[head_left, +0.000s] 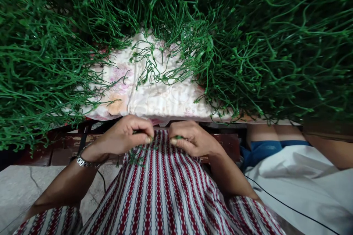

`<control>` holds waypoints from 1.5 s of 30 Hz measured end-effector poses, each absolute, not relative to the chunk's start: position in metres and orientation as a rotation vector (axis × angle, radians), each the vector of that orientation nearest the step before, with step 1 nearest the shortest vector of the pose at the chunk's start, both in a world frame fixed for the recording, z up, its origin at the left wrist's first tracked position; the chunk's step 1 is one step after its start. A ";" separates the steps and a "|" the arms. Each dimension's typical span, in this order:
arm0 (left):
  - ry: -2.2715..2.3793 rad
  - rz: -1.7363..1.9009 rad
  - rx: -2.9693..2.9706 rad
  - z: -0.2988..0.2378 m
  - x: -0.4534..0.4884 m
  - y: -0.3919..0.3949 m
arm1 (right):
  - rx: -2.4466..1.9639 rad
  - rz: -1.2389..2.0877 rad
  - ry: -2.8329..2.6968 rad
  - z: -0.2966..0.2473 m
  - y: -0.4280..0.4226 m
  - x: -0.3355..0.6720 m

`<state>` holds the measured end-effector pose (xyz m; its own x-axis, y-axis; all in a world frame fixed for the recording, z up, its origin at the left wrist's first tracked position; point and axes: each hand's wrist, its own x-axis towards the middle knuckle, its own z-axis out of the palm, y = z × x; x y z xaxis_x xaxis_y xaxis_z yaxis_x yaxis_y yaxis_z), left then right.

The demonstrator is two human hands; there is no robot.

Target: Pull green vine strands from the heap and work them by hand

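Note:
My left hand (131, 135), with a metal watch at its wrist, is closed in a pinch over my lap. Thin green branching stems (136, 157), which look like artificial plant stems, hang beneath its fingers. A short way to the right, my right hand (190, 137) is also closed, with a small green piece (178, 137) showing between thumb and finger; most of that piece is hidden. Both hands are just in front of the table edge, apart from each other. Several loose stems (154, 69) lie on the flowered tablecloth (157, 99) beyond them.
Large heaps of the same green stems rise at the left (41, 69), along the back and at the right (270, 58), some overhanging the front edge. Another person in a white top (300, 176) sits close on the right. A thin black cable (289, 207) crosses there.

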<state>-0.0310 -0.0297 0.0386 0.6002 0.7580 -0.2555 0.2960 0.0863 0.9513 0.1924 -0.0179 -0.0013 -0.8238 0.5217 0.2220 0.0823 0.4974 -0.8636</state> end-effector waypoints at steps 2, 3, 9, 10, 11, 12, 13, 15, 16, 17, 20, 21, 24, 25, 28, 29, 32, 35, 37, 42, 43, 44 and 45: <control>1.072 0.561 1.340 0.037 -0.031 -0.028 | -0.719 1.166 -2.114 0.002 -0.016 0.197; 1.103 0.619 1.274 0.035 -0.030 -0.027 | -0.812 1.085 -2.035 0.005 -0.016 0.197; 1.127 0.877 1.068 0.025 -0.010 -0.022 | -0.902 0.833 -1.987 0.019 -0.021 0.176; 1.140 0.930 1.061 0.024 -0.007 -0.022 | -0.906 0.826 -2.010 0.019 -0.022 0.172; 1.152 0.981 1.060 0.023 -0.004 -0.021 | -0.916 0.821 -2.028 0.018 -0.023 0.168; 1.163 1.023 1.067 0.022 -0.002 -0.020 | -0.932 0.815 -2.039 0.017 -0.024 0.165; 1.180 1.055 1.083 0.021 0.000 -0.020 | -0.947 0.804 -2.045 0.015 -0.025 0.163; 1.234 1.090 1.149 0.022 0.003 -0.020 | -0.970 0.779 -2.053 0.011 -0.026 0.162; 1.264 1.090 1.197 0.023 0.005 -0.020 | -0.978 0.769 -2.066 0.009 -0.026 0.162; 1.290 1.086 1.255 0.023 0.007 -0.021 | -0.986 0.761 -2.084 0.008 -0.026 0.162; 1.336 1.068 1.452 0.025 0.012 -0.026 | -0.986 0.760 -2.162 0.007 -0.025 0.163; 1.337 1.065 1.508 0.025 0.013 -0.028 | -0.969 0.757 -2.185 0.007 -0.025 0.164; 1.332 1.074 1.592 0.023 0.011 -0.030 | -0.878 0.797 -2.214 0.010 -0.026 0.166; 1.352 1.114 1.589 0.022 0.008 -0.030 | -0.816 0.852 -2.222 0.012 -0.027 0.168; 1.458 1.384 1.478 0.022 -0.003 -0.024 | -0.615 1.026 -2.220 0.017 -0.030 0.175; 1.469 1.444 1.439 0.022 -0.006 -0.022 | -0.606 1.041 -2.194 0.019 -0.031 0.178; 1.378 1.328 1.392 0.024 -0.010 -0.018 | -0.780 0.904 -2.085 0.025 -0.026 0.184; 1.271 1.218 1.302 0.023 -0.005 -0.019 | -0.900 0.732 -2.059 0.028 -0.018 0.180; 1.242 1.233 1.245 0.020 0.000 -0.020 | -0.924 0.739 -2.055 0.026 -0.016 0.173; 1.246 1.348 1.132 0.014 0.010 -0.020 | -1.053 1.006 -1.931 0.009 -0.024 0.151; 1.249 1.383 1.126 0.013 0.012 -0.019 | -1.071 1.065 -1.888 0.006 -0.027 0.148; 1.251 1.418 1.133 0.011 0.013 -0.018 | -1.078 1.123 -1.840 0.003 -0.029 0.146; 1.252 1.448 1.145 0.009 0.015 -0.017 | -1.081 1.179 -1.789 0.001 -0.031 0.145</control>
